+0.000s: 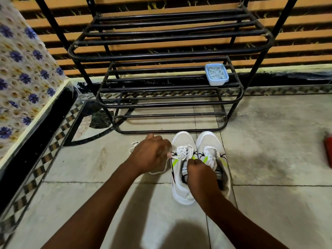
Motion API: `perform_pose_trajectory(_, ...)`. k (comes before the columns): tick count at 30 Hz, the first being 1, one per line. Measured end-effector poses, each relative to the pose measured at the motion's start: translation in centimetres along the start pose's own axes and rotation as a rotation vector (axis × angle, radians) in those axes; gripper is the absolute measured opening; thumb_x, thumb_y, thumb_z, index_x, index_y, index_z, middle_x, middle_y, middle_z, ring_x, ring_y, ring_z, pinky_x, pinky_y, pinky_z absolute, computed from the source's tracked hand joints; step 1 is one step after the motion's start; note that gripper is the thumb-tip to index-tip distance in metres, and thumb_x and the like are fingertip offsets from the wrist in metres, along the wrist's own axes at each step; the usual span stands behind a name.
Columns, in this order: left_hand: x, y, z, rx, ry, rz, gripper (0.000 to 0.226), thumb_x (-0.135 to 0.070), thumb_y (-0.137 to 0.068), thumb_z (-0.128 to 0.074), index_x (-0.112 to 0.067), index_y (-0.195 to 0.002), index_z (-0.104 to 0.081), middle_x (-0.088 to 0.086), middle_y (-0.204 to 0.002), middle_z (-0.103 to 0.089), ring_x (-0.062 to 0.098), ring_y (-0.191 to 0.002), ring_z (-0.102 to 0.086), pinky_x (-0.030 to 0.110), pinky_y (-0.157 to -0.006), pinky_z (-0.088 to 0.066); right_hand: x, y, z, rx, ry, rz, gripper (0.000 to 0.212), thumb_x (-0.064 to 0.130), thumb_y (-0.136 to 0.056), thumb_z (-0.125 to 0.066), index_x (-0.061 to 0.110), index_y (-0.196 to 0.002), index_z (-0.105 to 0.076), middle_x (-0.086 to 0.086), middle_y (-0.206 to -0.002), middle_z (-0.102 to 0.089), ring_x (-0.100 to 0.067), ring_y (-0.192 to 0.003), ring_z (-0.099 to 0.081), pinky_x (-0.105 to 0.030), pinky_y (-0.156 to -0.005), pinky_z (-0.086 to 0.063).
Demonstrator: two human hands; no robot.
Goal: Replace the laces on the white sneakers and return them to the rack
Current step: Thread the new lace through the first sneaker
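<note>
Both hands are down at the white sneakers (197, 146), which stand side by side on the tiled floor (269, 159), toes pointing away, just short of the black metal rack (170, 103) beyond the knuckles. The left hand (150, 153) sits just to the left of the nearer shoe, fingers bunched, pinching a white lace (175, 156) that runs from its fingertips straight into the upper eyelets. More of that lace spills out past the far side of this hand and curls under the wrist onto the tiles. The right hand (199, 172) is balled up over the same shoe's opening, knuckles up, hard against the tongue. It may be gripping the other lace end, but the fingers hide it and I can't tell. The second sneaker stands just right of that hand, touching its partner, laces threaded. Up ahead of the right hand, a small blue tub (216, 74) rests on a middle shelf of the rack. Far out to the right lies a red object (327, 151), cut off by the edge. Well left of the left hand hangs a floral cloth (23, 69).
</note>
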State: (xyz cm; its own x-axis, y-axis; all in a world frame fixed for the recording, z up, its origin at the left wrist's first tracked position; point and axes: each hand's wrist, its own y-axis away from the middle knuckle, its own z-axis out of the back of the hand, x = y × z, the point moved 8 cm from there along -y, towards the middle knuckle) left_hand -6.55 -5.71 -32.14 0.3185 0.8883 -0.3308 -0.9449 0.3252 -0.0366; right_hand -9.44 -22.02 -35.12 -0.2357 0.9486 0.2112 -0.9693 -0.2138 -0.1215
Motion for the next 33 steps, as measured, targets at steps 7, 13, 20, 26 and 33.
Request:
perform_pose_trajectory(7,-1.2,0.2,0.3,-0.295,0.426,0.205,0.028,-0.042,-0.099,-0.04,-0.036,-0.078,-0.058,-0.028,-0.092,-0.073,0.007,-0.1,-0.069,0.044,-0.097,-0.044,0.2,0.0,0.1,-0.037,0.008,0.028,0.043,-0.007,-0.029,-0.086,0.004,-0.06,-0.059,-0.011,-0.052,-0.055,-0.031,-0.035,-0.055,-0.027,-0.029,-0.038)
perform_pose_trajectory(13,1.0,0.8,0.8,-0.561,1.087,0.44,0.03,-0.021,-0.113,-0.038,-0.011,-0.086,-0.046,-0.003,-0.063,-0.048,0.02,-0.055,-0.046,0.038,-0.061,-0.054,0.4,-0.4,0.2,-0.027,0.041,0.016,0.041,-0.004,-0.027,-0.086,0.007,-0.057,-0.06,-0.009,-0.05,-0.053,-0.029,-0.032,-0.053,-0.028,-0.027,-0.035)
perform_pose_trajectory(20,0.1,-0.2,-1.8,-0.125,0.087,0.076,0.033,-0.032,-0.097,-0.041,-0.021,-0.094,-0.072,-0.001,-0.085,-0.074,0.029,-0.082,-0.054,0.034,-0.071,-0.042,0.9,-0.6,0.2,-0.013,0.048,0.04,0.037,-0.003,-0.029,-0.085,0.007,-0.051,-0.058,-0.01,-0.045,-0.051,-0.028,-0.028,-0.049,-0.027,-0.027,-0.037)
perform_pose_trajectory(26,0.8,0.2,-2.8,-0.143,0.306,0.306,0.01,-0.027,-0.092,-0.075,-0.028,-0.1,-0.081,-0.007,-0.083,-0.078,0.007,-0.08,-0.063,0.006,-0.068,-0.04,0.7,-0.7,0.3,-0.024,0.056,0.002,0.037,-0.005,-0.031,-0.084,0.005,-0.054,-0.057,-0.012,-0.046,-0.051,-0.029,-0.028,-0.05,-0.026,-0.029,-0.039)
perform_pose_trajectory(33,0.9,0.3,-5.1,0.027,0.435,0.441,0.008,-0.023,-0.089,-0.076,-0.03,-0.09,-0.079,-0.021,-0.097,-0.077,-0.004,-0.09,-0.068,0.011,-0.076,-0.049,0.6,-0.7,0.3,-0.034,0.058,-0.005,0.034,-0.008,-0.03,-0.078,0.004,-0.054,-0.057,-0.012,-0.046,-0.051,-0.029,-0.029,-0.05,-0.026,-0.029,-0.038)
